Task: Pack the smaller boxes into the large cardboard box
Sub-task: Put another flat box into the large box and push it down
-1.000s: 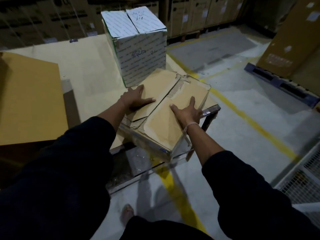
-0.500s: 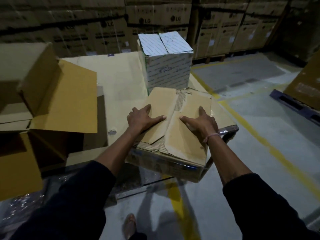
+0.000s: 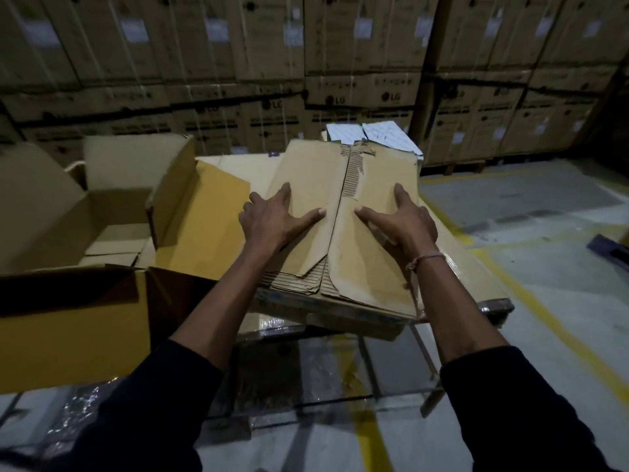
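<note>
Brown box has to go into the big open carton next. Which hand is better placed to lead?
Left. The left hand lies flat on the brown box on the side facing the open carton, which sits to the person's left. The right hand presses the far flap, so it would likely just follow.

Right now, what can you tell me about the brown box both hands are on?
The brown box is worn corrugated cardboard, its two top flaps closed along a middle seam where the paper skin is torn off, baring ribbed fluting. The near flap corners are frayed. It tilts, near end overhanging the wrapped platform. The left hand and right hand lie on the flaps, fingers spread. A white box stands behind it.
</note>
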